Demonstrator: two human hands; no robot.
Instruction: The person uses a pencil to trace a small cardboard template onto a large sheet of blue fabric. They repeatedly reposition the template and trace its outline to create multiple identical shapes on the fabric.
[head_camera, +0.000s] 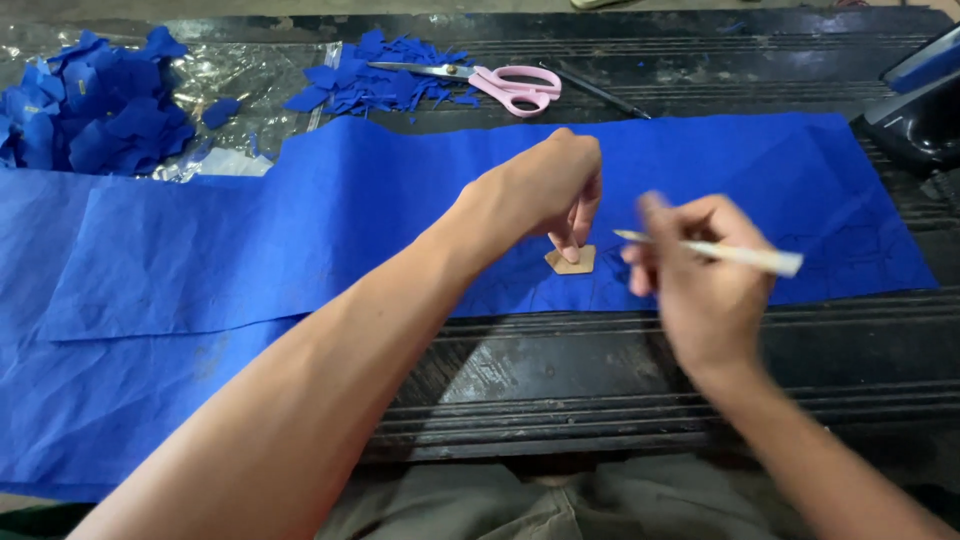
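Head view, looking down: left hand (545, 190), fingers curled, pins a small tan cardboard template (572, 261) onto a long blue fabric sheet (330, 215) on the dark table (600, 370), while the right hand (700, 275) grips a white pencil (735, 255) just beside it. Faint traced outlines show to the template's right; cut blue pieces (95, 110) and pink scissors (505, 85) lie behind, with most of the sheet still uncut.
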